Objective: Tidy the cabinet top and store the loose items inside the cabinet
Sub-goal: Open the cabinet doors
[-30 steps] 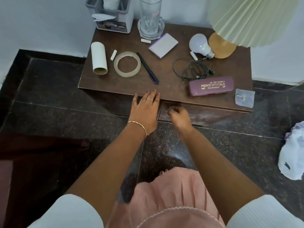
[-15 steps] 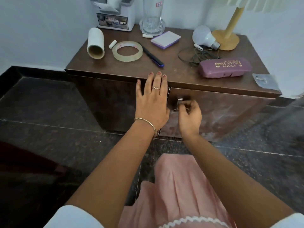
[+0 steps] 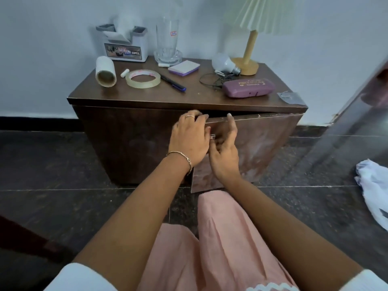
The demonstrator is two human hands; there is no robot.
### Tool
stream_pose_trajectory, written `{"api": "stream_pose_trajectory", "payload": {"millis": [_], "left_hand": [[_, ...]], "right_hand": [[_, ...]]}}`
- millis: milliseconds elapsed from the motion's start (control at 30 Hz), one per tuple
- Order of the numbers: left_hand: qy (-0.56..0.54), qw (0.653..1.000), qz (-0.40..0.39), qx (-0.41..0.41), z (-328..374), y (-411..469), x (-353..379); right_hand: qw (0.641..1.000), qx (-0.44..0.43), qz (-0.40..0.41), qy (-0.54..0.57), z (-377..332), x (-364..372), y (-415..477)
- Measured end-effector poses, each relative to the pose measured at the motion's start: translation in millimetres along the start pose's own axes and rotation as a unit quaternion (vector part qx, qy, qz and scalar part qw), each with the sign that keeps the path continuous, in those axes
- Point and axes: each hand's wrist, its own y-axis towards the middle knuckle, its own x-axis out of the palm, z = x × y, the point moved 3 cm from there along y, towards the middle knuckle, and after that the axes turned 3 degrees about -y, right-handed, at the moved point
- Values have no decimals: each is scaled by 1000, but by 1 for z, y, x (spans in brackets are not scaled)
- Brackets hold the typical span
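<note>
The brown cabinet (image 3: 189,97) stands against the wall, and its right door (image 3: 262,143) is slightly ajar. My left hand (image 3: 189,139) curls over the door's top left corner. My right hand (image 3: 225,156) holds the small metal handle (image 3: 212,136), its index finger raised to the door's top edge. Loose on top lie a cardboard roll (image 3: 105,71), tape ring (image 3: 143,78), pen (image 3: 173,82), note pad (image 3: 184,67), bulb (image 3: 224,64), earphones (image 3: 212,80), purple glasses case (image 3: 248,87) and a plastic packet (image 3: 290,98).
At the back of the top stand a tissue holder (image 3: 123,45), a tall glass (image 3: 167,43) and a lamp (image 3: 249,49). A white plastic bag (image 3: 373,185) lies on the dark floor at right, beside a glossy leaning panel (image 3: 346,133).
My view has dropped lower in front of the cabinet. My left hand slid from the top's edge onto the right door's corner, and the door has swung slightly outward.
</note>
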Motion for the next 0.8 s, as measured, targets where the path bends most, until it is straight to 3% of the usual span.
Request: {"api": "stream_pose_trajectory", "payload": {"millis": [100, 233, 567, 800], "left_hand": [[-113, 992, -29, -44, 3, 2, -1], [-148, 986, -47, -66, 5, 1, -8], [-233, 944, -213, -94, 37, -21, -16], [-298, 905, -269, -140, 59, -32, -17]], "right_hand": [[999, -5, -32, -27, -3, -15, -10], [996, -1, -68, -52, -10, -41, -21], [954, 70, -239, -166, -33, -99, -41], [945, 139, -236, -179, -46, -120, -52]]}}
